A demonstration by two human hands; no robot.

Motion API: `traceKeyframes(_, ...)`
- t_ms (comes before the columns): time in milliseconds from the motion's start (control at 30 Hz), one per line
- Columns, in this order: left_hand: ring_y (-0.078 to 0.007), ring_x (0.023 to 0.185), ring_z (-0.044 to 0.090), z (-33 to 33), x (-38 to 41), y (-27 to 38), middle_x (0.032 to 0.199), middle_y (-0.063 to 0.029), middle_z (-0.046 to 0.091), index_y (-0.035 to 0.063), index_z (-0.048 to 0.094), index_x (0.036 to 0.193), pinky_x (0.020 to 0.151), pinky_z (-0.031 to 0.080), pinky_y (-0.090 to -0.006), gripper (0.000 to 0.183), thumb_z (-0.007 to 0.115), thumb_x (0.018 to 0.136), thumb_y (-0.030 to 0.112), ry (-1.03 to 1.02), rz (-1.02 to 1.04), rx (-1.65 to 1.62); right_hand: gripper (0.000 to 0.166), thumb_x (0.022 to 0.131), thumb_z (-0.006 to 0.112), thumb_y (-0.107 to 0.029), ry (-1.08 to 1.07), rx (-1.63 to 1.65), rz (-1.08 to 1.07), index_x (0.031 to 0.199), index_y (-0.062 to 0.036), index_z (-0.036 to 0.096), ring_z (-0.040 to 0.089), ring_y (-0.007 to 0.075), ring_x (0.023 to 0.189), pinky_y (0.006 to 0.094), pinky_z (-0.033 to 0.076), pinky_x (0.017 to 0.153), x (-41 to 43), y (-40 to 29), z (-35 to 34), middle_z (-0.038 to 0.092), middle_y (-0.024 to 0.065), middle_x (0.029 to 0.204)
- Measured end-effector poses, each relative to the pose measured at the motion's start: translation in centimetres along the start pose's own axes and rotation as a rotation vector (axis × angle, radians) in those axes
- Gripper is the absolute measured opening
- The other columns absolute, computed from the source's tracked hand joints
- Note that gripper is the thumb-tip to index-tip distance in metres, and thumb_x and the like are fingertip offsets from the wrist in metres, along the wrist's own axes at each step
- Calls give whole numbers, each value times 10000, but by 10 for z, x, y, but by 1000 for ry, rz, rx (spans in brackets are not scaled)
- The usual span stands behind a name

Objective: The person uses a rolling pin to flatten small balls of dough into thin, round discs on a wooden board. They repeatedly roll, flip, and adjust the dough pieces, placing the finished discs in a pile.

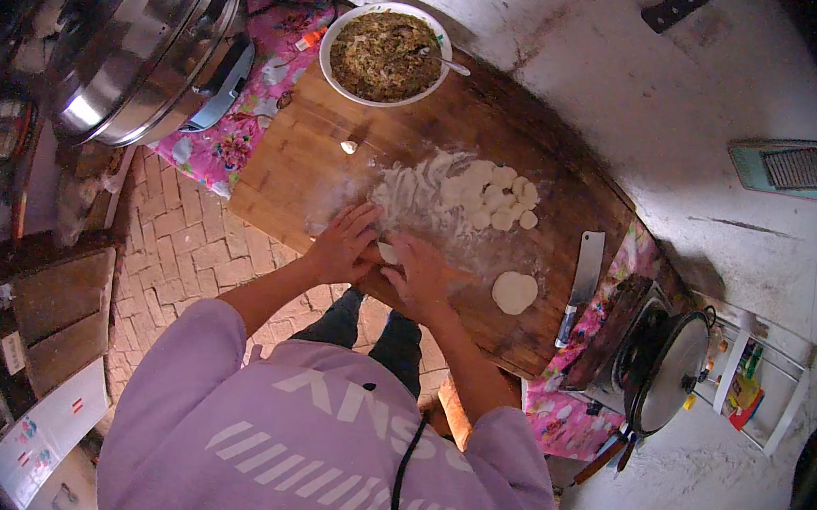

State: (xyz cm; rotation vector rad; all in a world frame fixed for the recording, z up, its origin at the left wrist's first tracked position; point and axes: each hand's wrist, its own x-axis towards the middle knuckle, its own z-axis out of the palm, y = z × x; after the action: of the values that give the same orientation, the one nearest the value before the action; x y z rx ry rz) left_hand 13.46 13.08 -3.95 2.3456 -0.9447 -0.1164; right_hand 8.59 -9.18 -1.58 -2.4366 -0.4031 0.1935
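At the near edge of a large wooden board (pixel 292 165), my left hand (pixel 344 246) and my right hand (pixel 418 274) work close together. A small pale piece of dough (pixel 388 253) shows between them. What looks like a wooden rolling pin (pixel 463 276) sticks out under my right hand, its middle mostly hidden. My left fingers lie flat beside the dough; their grip is hidden. Ahead, flour (pixel 414 190) is smeared over the wood. Several small dough pieces (pixel 504 198) sit clustered to the right of it. Nearer me lies a flat dough round (pixel 514 293).
A cleaver (pixel 587 267) lies along the board's right side. At the far edge stands a white bowl (pixel 327 66) of chopped filling with a spoon (pixel 458 67). A metal steamer pot (pixel 131 49) is left; a lidded pan (pixel 668 372) is right. A grater (pixel 788 168) hangs on the wall.
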Motion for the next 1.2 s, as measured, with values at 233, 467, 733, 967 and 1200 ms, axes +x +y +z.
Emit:
traceKeyframes(233, -385, 956, 579, -4, 9, 15, 976, -141, 571, 61, 585, 932, 793, 501, -474, 231, 677, 747, 162, -74, -47, 22, 260, 974, 592, -252, 192, 771, 492, 1050, -28, 702, 663, 345, 859, 410, 526, 824, 19, 29, 11, 709, 128, 913)
traceKeyframes(467, -350, 774, 627, 2, -10, 59, 925, -126, 571, 83, 554, 945, 608, 516, -462, 191, 666, 812, 160, -50, -22, -81, 256, 970, 576, -279, 271, -75, 289, 1076, -82, 700, 665, 367, 811, 440, 522, 718, 58, 23, -38, 686, 178, 880)
traceKeyframes(733, -347, 792, 653, 7, -20, 56, 963, -106, 596, 104, 556, 1049, 621, 536, -455, 263, 678, 841, 207, -128, -107, -60, 233, 915, 616, -233, 190, -179, 246, 1099, -111, 693, 585, 399, 1043, 505, 487, 841, 57, 4, -6, 607, 170, 1108)
traceKeyframes(967, -333, 853, 667, 3, -20, 34, 993, -92, 614, 162, 587, 1116, 654, 542, -465, 323, 705, 823, 231, -181, -119, 50, 348, 931, 607, -243, 163, -16, 277, 1244, -93, 635, 503, 387, 1229, 486, 405, 1040, 10, 60, 41, 533, 187, 1353)
traceKeyframes(1200, -386, 1383, 373, -19, 16, -25, 1468, -137, 431, 168, 550, 1341, 1092, 338, -568, 563, 685, 850, 407, 9, 42, 168, 589, 972, 560, -364, 220, -469, 307, 1450, -36, 454, 346, 375, 1439, 530, 237, 1183, 2, 14, 15, 382, 190, 1548)
